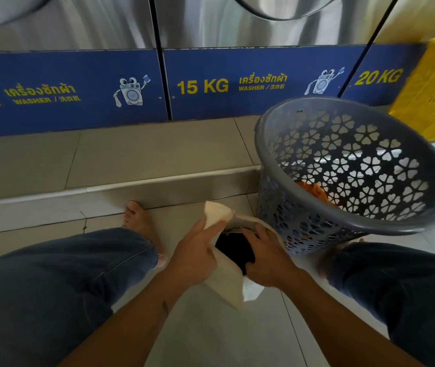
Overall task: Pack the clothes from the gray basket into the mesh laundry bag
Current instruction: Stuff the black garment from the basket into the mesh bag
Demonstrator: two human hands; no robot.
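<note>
The gray round plastic basket with heart-shaped cutouts (pixel 354 165) stands up and to the right of your right hand (pixel 266 260), just beyond it, tipped w/ its mouth toward you. That's the relation the next reach turns on: right hand is the nearer one, left would have to cross over the bag. An orange garment (pixel 314 192) lies at the bottom of the basket, so there's more to fetch; how much else is under it I can't tell.

The white mesh laundry bag (pixel 227 276) sits between your two hands on the pale tiled floor (pixel 211 335), long axis running from near your knees away toward the basket, mouth at the far end.

A black garment (pixel 234 250) is partly in the mouth, directly left of your right hand, which curls over it w/ fingers bent down, pushing or gripping; can't tell which.

Your left hand (pixel 197 255) is closed on the bag's rim, pinching the fabric edge and holding the mouth open.

Judgement: seat the black piece, then go up-right w/ the right hand for the orange one.
</note>
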